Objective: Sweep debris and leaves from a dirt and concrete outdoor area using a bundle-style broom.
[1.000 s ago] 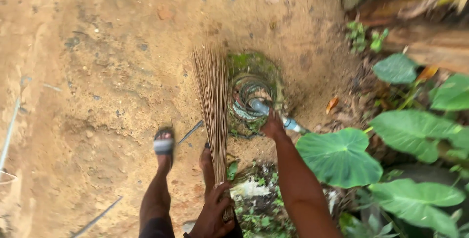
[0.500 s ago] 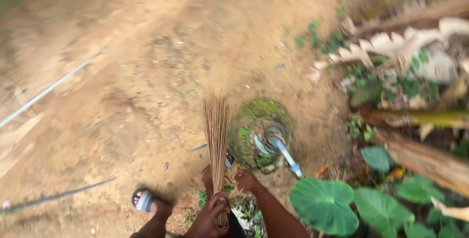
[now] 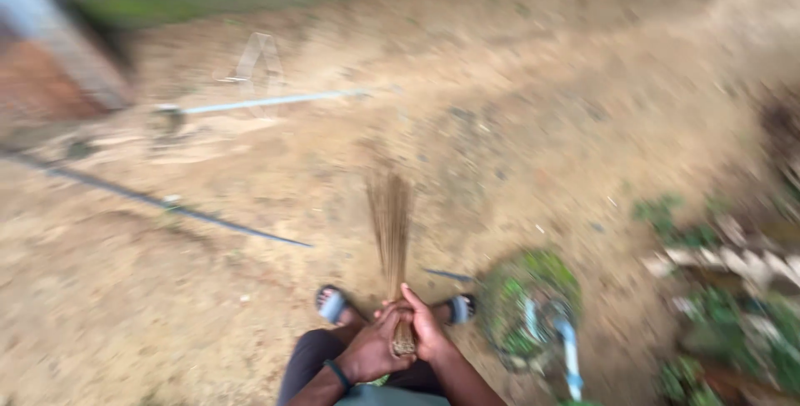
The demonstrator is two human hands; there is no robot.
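Hands clasp together: left hand (image 3: 372, 348) and right hand (image 3: 427, 331) both clamped round the bound base of a broom (image 3: 393, 239) of thin stiff brown sticks, fanning upward over gritty sandy ground (image 3: 542, 147) between two sandalled feet.

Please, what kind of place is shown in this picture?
Probably an outdoor yard or garden edge on bare earth. Sandy dirt ground fills the view, thin pipes lie across it, and green plants grow at the side. Both hands, left hand and right hand, grip a stick broom.
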